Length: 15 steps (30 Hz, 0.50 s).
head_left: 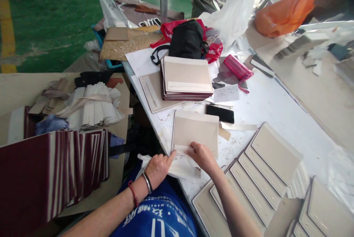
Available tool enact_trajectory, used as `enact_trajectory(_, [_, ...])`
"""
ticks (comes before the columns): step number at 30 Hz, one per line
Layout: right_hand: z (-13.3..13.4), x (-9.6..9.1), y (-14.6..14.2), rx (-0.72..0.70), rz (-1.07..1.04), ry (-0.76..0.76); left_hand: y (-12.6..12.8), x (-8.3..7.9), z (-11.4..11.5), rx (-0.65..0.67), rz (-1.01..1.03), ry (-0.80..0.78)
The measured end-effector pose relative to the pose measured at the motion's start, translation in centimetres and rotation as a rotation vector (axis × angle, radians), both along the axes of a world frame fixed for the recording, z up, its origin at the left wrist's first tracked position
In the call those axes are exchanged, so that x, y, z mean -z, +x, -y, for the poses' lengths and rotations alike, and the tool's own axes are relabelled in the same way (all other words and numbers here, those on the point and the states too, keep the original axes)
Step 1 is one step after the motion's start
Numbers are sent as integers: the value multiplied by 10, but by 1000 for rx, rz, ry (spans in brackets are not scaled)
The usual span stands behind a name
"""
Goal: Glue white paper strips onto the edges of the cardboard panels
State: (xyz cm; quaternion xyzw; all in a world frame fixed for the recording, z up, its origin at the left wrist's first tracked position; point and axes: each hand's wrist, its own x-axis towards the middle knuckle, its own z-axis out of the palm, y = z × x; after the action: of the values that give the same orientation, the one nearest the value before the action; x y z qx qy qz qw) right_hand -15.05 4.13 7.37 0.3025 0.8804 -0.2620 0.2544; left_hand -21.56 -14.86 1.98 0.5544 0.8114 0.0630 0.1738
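A beige panel [196, 130] with a dark edge lies flat at the near side of the white table. Across its lower edge runs a pale strip [181, 150]. My left hand [158, 170] is at the lower left corner, index finger extended onto the strip's end and the other fingers curled; its thumb is hidden. With bent, closed fingers, my right hand [202, 157] pinches the strip near its middle. Below both hands, loose pale strips [184, 168] hang over the table edge, partly under my left hand.
Beyond the panel are a phone [219, 114], a stack of beige panels [188, 75], a black bag [186, 39] and a pink case [238, 68]. Overlapping panels [260, 170] fan out at right. Left, a lower surface holds maroon-edged panels [74, 167] and bundled white strips [95, 106].
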Motion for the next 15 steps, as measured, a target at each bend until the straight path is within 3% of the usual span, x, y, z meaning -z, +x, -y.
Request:
enact_trajectory(5, [-26,-10,36,44,43,43,-4,5,3,45,-56,51])
enact_trajectory(9, [-34,1,57,213,-24,95,-7,12,7,105,-135,96])
enact_trajectory(15, [-34,17,63,413,-15,146,-14,18,11,210,-208,180])
